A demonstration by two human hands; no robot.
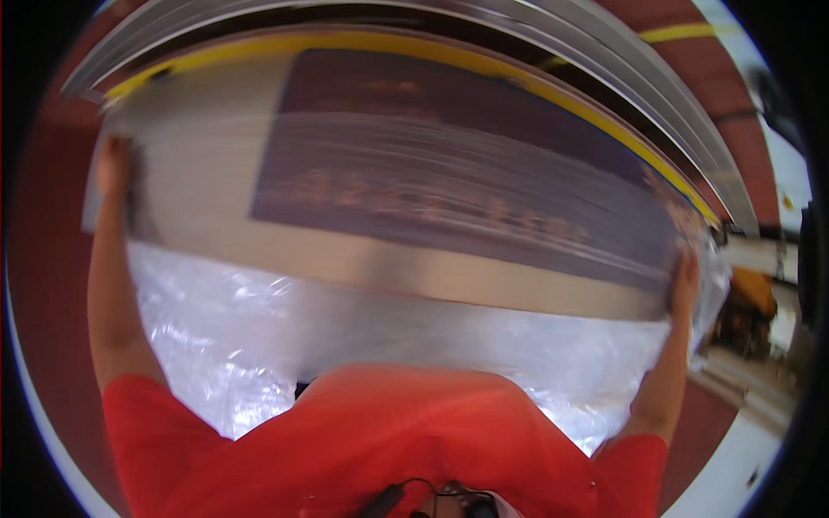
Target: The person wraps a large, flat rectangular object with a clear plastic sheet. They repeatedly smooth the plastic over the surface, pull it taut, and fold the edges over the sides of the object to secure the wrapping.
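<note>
One board point(432, 198), two gripping hands, left hand point(112, 166), right hand point(686, 281)

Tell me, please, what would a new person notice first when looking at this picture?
First, the large flat panel with a dark purple printed area, motion-blurred, filling the upper middle. The left hand grips its left edge and the right hand its right edge. Below it hangs crinkled clear plastic film, and the person's red shirt fills the bottom.
</note>
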